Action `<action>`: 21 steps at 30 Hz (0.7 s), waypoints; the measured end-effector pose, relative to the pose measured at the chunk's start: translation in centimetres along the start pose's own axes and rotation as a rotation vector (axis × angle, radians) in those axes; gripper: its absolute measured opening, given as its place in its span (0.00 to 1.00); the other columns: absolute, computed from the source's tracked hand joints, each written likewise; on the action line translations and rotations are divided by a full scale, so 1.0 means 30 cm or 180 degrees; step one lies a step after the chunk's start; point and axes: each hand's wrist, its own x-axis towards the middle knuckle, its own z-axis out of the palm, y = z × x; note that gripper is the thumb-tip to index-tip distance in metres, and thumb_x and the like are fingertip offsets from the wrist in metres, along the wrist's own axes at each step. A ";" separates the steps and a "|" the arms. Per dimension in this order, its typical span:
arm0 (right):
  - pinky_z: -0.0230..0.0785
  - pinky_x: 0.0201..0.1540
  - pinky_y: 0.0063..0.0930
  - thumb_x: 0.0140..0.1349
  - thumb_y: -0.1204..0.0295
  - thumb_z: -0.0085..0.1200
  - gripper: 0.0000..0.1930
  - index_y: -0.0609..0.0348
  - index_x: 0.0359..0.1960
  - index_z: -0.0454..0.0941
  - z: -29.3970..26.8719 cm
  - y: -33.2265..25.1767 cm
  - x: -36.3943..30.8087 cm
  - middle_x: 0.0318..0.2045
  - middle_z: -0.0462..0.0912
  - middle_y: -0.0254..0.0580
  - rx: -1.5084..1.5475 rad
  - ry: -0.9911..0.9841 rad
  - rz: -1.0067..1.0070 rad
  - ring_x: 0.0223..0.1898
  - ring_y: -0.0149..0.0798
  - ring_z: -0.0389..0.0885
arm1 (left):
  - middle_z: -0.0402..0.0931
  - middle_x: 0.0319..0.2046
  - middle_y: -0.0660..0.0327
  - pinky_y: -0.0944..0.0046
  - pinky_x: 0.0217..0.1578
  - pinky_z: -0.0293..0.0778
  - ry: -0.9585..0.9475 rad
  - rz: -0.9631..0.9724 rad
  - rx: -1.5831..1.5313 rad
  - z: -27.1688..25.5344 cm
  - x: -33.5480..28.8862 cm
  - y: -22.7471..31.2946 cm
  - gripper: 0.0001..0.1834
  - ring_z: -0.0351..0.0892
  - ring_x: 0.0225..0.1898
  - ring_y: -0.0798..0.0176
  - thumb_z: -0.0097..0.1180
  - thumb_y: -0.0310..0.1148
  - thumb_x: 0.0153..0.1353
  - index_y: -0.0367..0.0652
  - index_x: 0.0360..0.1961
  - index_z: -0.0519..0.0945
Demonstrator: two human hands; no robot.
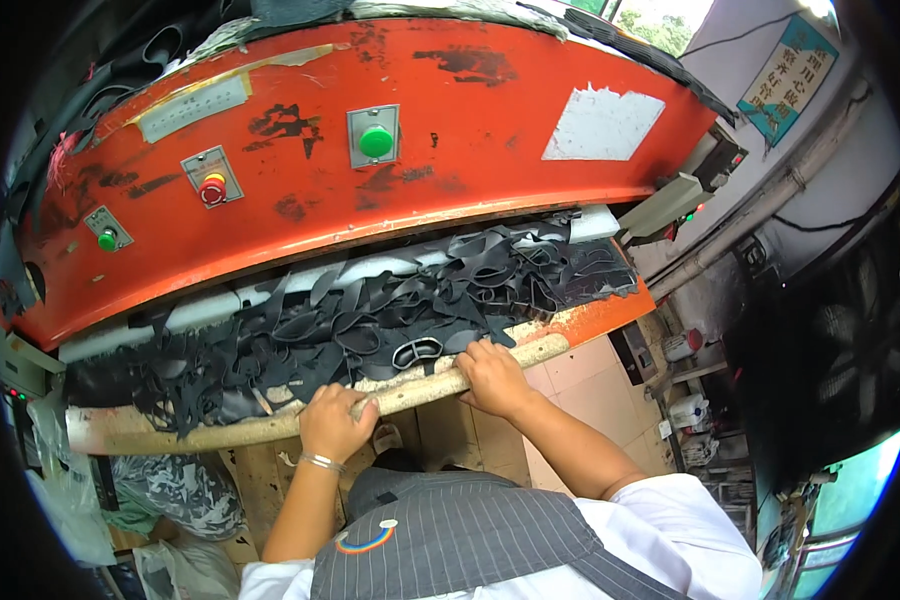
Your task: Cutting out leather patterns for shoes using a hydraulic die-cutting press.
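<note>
A worn, pale front rail [410,396] runs along the near edge of the machine's bed. My left hand [336,428], with a bracelet at its wrist, has its fingers curled over this rail left of the middle. Further right, my right hand [494,380] grips the same rail, its fingers bent over the top. Just behind the hands, a heap of dark leather-like strips and offcuts [370,310] covers the bed. Among them, a small metal-edged ring, perhaps a cutting die [417,352], lies between the two hands. What is under the heap is hidden.
Above the bed hangs the machine's orange beam [490,130], with green buttons [375,142] and a red one [213,188]. A white slab [595,223] shows behind the scraps. Filled plastic bags [175,490] stand on the floor at left. A dark fan [840,330] is at right.
</note>
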 end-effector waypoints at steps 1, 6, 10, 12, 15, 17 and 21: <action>0.65 0.44 0.36 0.32 0.64 0.73 0.27 0.56 0.37 0.75 -0.011 0.002 0.013 0.35 0.73 0.40 0.0017 0.0016 0.0016 0.43 0.44 0.72 | 0.77 0.25 0.58 0.56 0.32 0.73 -0.0012 0.0019 0.0017 -0.002 0.008 -0.007 0.11 0.77 0.31 0.52 0.62 0.41 0.50 0.45 0.24 0.84; 0.71 0.47 0.42 0.42 0.57 0.69 0.26 0.59 0.40 0.77 -0.112 0.080 0.113 0.39 0.78 0.46 0.0645 -0.1228 -0.0420 0.46 0.50 0.76 | 0.79 0.23 0.56 0.57 0.32 0.75 -0.0758 0.0001 -0.0135 -0.062 0.088 -0.033 0.16 0.79 0.30 0.52 0.64 0.46 0.48 0.43 0.24 0.85; 0.70 0.49 0.42 0.52 0.54 0.63 0.25 0.60 0.45 0.77 -0.251 0.225 0.373 0.41 0.81 0.52 0.1463 -0.0605 -0.0655 0.45 0.55 0.78 | 0.80 0.24 0.53 0.59 0.31 0.76 -0.1181 -0.0277 -0.0680 -0.133 0.348 -0.031 0.14 0.81 0.29 0.52 0.61 0.42 0.54 0.41 0.25 0.84; 0.64 0.55 0.42 0.49 0.53 0.65 0.32 0.59 0.52 0.74 -0.248 0.340 0.530 0.48 0.78 0.50 0.0881 0.0014 -0.0517 0.51 0.52 0.74 | 0.80 0.25 0.52 0.59 0.32 0.75 -0.0465 -0.0023 -0.1054 -0.104 0.533 -0.029 0.12 0.81 0.30 0.50 0.58 0.37 0.58 0.40 0.27 0.84; 0.51 0.67 0.47 0.44 0.51 0.68 0.44 0.46 0.64 0.63 -0.206 0.476 0.727 0.64 0.61 0.62 0.0209 0.0038 -0.0175 0.66 0.60 0.58 | 0.80 0.39 0.48 0.56 0.42 0.74 -0.0127 0.0091 -0.0899 0.032 0.855 -0.088 0.14 0.80 0.41 0.46 0.55 0.36 0.59 0.38 0.41 0.81; 0.47 0.69 0.48 0.43 0.47 0.67 0.47 0.43 0.66 0.61 -0.158 0.480 0.864 0.65 0.59 0.63 -0.0152 -0.0148 -0.0251 0.67 0.60 0.56 | 0.77 0.47 0.46 0.57 0.52 0.71 0.0163 0.0119 -0.0599 0.121 1.045 -0.201 0.17 0.76 0.51 0.44 0.51 0.33 0.60 0.37 0.48 0.78; 0.44 0.70 0.51 0.44 0.44 0.65 0.42 0.45 0.61 0.68 -0.087 0.526 0.937 0.64 0.59 0.66 0.0332 0.0139 -0.0559 0.67 0.64 0.54 | 0.65 0.63 0.51 0.50 0.65 0.55 0.0025 -0.0292 0.0237 0.297 1.247 -0.316 0.23 0.60 0.66 0.49 0.45 0.32 0.64 0.45 0.61 0.70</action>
